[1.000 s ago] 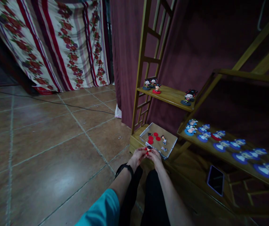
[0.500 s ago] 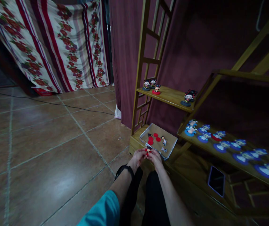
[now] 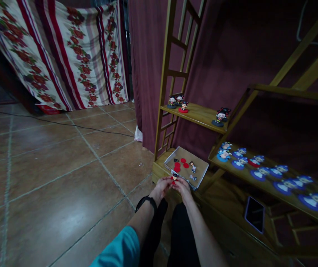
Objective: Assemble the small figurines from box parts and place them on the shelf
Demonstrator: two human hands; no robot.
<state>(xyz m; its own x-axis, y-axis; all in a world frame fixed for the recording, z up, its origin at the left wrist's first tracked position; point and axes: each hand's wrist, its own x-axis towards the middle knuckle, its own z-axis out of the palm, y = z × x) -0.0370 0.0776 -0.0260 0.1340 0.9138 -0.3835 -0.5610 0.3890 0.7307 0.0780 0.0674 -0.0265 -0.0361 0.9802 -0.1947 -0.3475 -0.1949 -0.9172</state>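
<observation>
Between my two hands is a small red figurine (image 3: pixel 174 178) with dark hair, held upright at the near edge of a shallow box. My left hand (image 3: pixel 163 186) grips it from the left, fingers closed. From the other side the closed fingers of my right hand (image 3: pixel 182 186) hold it too. Its lower part is partly hidden by my fingertips. Inside the cardboard box (image 3: pixel 199 161) lie several red discs (image 3: pixel 177 167), a small dark piece (image 3: pixel 176 160) and a few little figures (image 3: pixel 193 169) near the right side.
The box sits on the low wooden shelf unit (image 3: pixel 160 170). Dark-haired figurines (image 3: pixel 220 116) stand on the shelf above. Several blue-and-white figurines (image 3: pixel 240 162) line another shelf at right. A phone (image 3: pixel 255 214) lies below them. A cable (image 3: pixel 92 129) crosses the tiled floor.
The view has shifted very slightly. Both hands stay around the red figurine in nearly the same place, and the box contents look unchanged.
</observation>
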